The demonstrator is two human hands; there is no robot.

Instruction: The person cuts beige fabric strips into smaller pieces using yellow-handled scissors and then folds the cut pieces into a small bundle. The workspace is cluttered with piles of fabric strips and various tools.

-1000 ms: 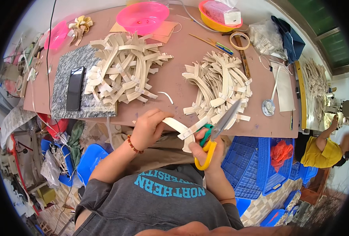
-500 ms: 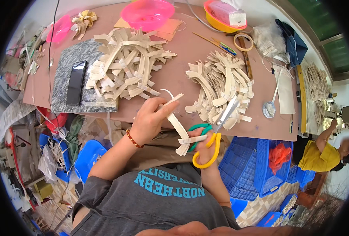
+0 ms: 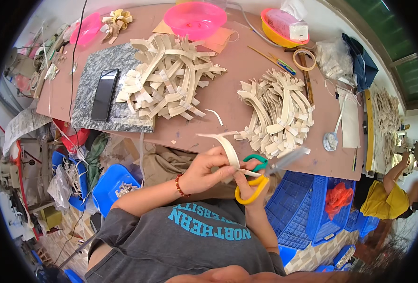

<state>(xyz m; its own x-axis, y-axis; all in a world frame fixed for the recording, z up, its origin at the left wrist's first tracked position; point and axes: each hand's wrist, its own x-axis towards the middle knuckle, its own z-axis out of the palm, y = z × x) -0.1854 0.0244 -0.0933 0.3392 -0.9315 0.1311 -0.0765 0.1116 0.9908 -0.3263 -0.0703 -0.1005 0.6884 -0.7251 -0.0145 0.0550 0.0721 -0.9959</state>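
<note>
My left hand (image 3: 208, 170) pinches a cream strip piece (image 3: 230, 152), whose upper end curls up above the fingers. My right hand (image 3: 250, 183) has its fingers in the green and yellow handles of a pair of scissors (image 3: 279, 164), and its fingertips also touch the strip's lower end. The blades point up and right, smeared by motion. Both hands are close together above my lap, near the table edge. Beyond them lie a large left pile of cream strip pieces (image 3: 173, 78) and a tighter right pile (image 3: 279, 111). A thin curved offcut (image 3: 214, 117) lies between the piles.
A black phone (image 3: 105, 95) rests on a grey stone slab (image 3: 84, 70). At the back are a pink basin (image 3: 195, 21), a yellow tub (image 3: 277, 38) and a tape roll (image 3: 304, 60). Blue crates (image 3: 291, 207) stand below right. A person in yellow (image 3: 383, 199) works farther right.
Both hands have drawn nearer my body and together, with the strip turned between them. The thin offcut now lies loose on the table. My view has shifted slightly.
</note>
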